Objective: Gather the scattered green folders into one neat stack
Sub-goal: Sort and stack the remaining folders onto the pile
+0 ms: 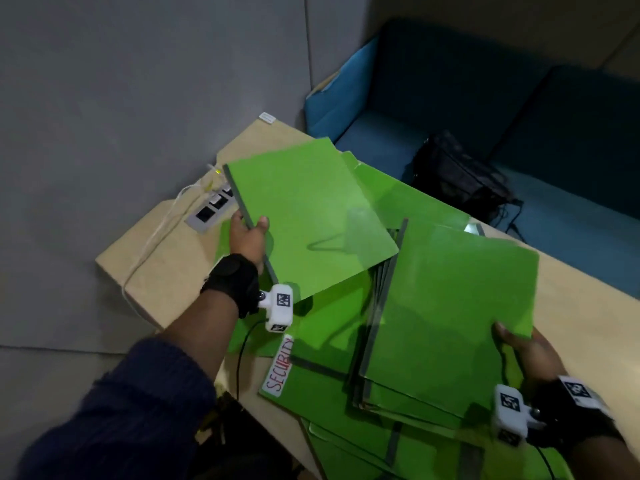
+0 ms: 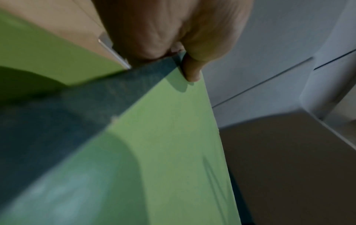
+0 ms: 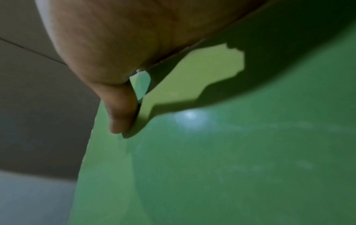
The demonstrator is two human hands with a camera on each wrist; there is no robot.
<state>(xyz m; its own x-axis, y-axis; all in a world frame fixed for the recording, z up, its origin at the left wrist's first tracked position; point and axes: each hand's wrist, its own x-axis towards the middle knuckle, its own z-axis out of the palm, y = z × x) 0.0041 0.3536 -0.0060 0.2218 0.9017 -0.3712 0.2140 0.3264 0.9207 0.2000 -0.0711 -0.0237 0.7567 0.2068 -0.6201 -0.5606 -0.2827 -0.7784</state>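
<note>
Left hand (image 1: 247, 237) is gripping a flat green card folder with a dark grey spine strip (image 1: 304, 216) by its spine edge, thumb lying on the cover and the other fingers tucked beneath. This folder is sitting lifted and tilted above the others at the far left of the pale wooden table (image 1: 162, 271).

Right hand (image 1: 523, 351) is pinching the near right corner of a second green folder (image 1: 450, 306), thumb pressing on top; right wrist view is showing the thumb (image 3: 119, 112) flat on the glossy cover. That folder is topping a loose pile of several green folders (image 1: 377, 386), edges fanning out unevenly.

A green folder bearing a white "SECURITY" label (image 1: 280, 370) is lying under the pile at the near edge. More green folders are spreading beneath and beyond.

A grey socket panel with white cables (image 1: 207, 211) is sitting at the table's left end. A black bag (image 1: 457, 174) is resting on the blue seat (image 1: 346, 109) beyond.
</note>
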